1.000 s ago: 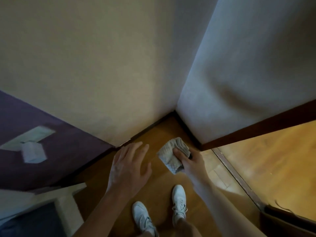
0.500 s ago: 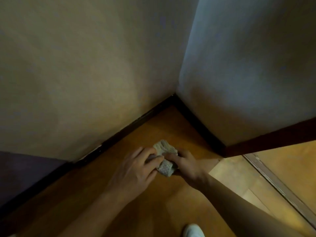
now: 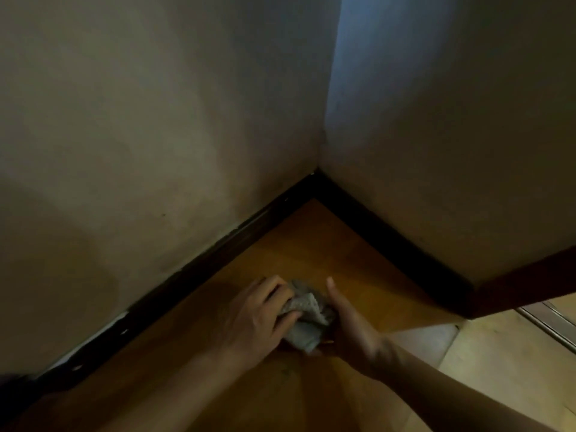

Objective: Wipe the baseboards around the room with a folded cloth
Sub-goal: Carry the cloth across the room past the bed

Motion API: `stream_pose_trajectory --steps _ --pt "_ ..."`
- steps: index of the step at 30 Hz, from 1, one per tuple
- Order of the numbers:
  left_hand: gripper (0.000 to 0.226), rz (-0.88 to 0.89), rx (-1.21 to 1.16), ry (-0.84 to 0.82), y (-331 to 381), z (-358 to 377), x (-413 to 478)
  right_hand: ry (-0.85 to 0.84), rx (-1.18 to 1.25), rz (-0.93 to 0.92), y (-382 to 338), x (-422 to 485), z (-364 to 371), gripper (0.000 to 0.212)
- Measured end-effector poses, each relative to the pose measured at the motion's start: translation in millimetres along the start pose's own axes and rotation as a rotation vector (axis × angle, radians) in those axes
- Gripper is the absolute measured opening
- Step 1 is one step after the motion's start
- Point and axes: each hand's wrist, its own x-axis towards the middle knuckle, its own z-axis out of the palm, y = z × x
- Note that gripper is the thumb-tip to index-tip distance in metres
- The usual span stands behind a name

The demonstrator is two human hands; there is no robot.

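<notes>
Walls (image 3: 149,126) meet at corner. Wood floor (image 3: 314,244). Dark baseboard (image 3: 218,255) along both walls.
Left grip (image 3: 252,319): fingers curled over cloth (image 3: 307,321), thumb pinching it.
Right grip (image 3: 352,325): cups cloth from side, fingers hidden, closure cannot tell.
Cloth between hands, apart from baseboard.
Judged light, soft, floppy; hold across folded middle.
</notes>
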Motion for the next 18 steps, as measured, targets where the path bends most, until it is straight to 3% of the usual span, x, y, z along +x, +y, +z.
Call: stream_pose_trajectory --steps 5,9,14,16,18 --pt "0.027 -0.258 -0.243 0.112 -13 10 -8 0.087 -0.021 0.046 5 6 -4 0.08" --pt "0.033 -0.413 -0.376 0.126 -25 19 -17 0.035 -0.243 -0.106 10 12 -6 0.052" --pt "0.03 -0.781 -0.664 0.153 -33 20 -24 0.072 -0.551 -0.254 13 27 -13 0.045" --pt "0.022 -0.867 -0.609 0.14 -39 26 -27 0.152 -0.745 -0.352 9 33 -15 0.046" --pt "0.024 -0.833 -0.401 0.119 -43 32 -31 0.235 -0.961 -0.481 7 39 -15 0.048"
